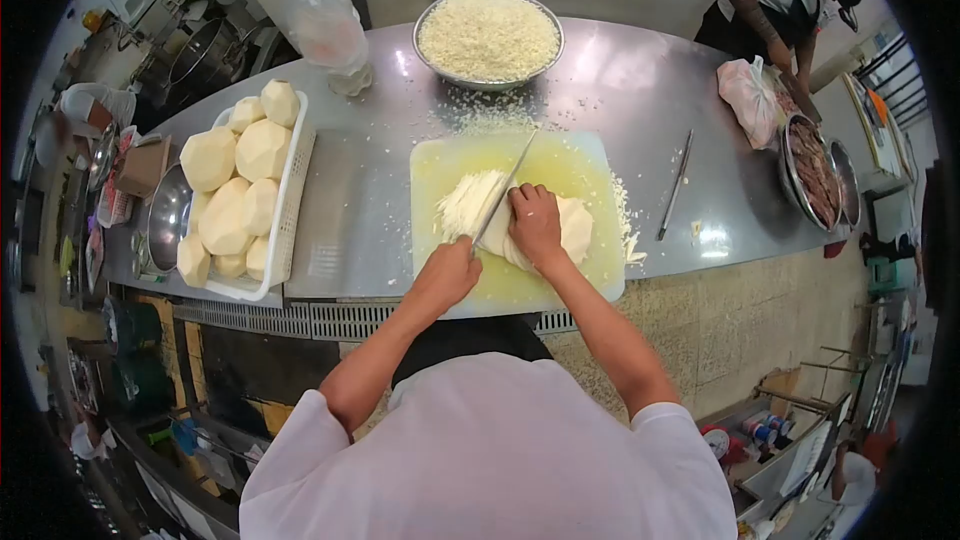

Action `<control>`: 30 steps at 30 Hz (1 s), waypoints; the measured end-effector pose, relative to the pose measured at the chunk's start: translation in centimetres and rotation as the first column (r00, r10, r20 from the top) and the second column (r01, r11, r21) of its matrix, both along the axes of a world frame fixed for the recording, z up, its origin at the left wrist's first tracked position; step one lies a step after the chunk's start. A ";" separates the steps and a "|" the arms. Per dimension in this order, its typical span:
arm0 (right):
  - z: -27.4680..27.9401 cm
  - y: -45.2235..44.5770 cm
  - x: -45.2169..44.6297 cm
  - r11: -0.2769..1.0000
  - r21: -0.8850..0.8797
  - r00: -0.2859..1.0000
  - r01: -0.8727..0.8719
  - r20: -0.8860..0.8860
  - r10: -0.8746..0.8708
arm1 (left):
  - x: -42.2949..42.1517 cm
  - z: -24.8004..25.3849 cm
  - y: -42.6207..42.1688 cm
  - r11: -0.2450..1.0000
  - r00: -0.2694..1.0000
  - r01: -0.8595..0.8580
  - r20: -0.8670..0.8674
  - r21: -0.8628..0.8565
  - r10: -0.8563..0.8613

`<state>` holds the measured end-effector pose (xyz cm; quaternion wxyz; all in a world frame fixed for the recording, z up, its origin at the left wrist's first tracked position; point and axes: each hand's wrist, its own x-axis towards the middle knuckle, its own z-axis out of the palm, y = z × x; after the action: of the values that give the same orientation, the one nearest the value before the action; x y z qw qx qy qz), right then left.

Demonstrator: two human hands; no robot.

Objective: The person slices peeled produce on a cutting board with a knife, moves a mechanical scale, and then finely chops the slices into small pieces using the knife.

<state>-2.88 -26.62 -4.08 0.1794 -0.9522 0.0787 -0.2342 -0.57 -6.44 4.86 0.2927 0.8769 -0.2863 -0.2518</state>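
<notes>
Knife (511, 179) in L grip (449, 276) nr veg (574, 229)

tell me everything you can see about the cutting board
The cutting board is a rounded-corner rectangle, yellow-green with a paler edge, plastic by its look. It lies flat on the metal table, reaching its front edge. Pale crumbs dot its surface. A heap of thin shreds and a partly cut pale vegetable rest on it, under the right hand. The left hand holds a knife over it; whether the blade touches it is unclear.
</notes>
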 end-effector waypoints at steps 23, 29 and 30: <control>-0.1 0.5 -0.6 1.000 0.021 0.998 0.017 0.058 -0.019 | -1.6 0.5 0.5 1.000 1.000 0.010 -0.021 0.013 -0.010; 0.1 0.6 -1.5 1.000 -0.002 0.997 -0.005 0.076 0.005 | -0.7 0.1 -1.6 1.000 0.997 -0.018 -0.079 0.018 0.019; 0.3 0.4 -0.8 1.000 0.002 0.996 -0.007 0.089 0.007 | -0.7 2.5 -1.3 0.999 0.993 -0.024 -0.114 0.021 0.026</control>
<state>-3.65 -26.22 -3.83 0.1848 -0.9409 0.0676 -0.2757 -1.24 -7.77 7.36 0.3029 0.8675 -0.2556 -0.3005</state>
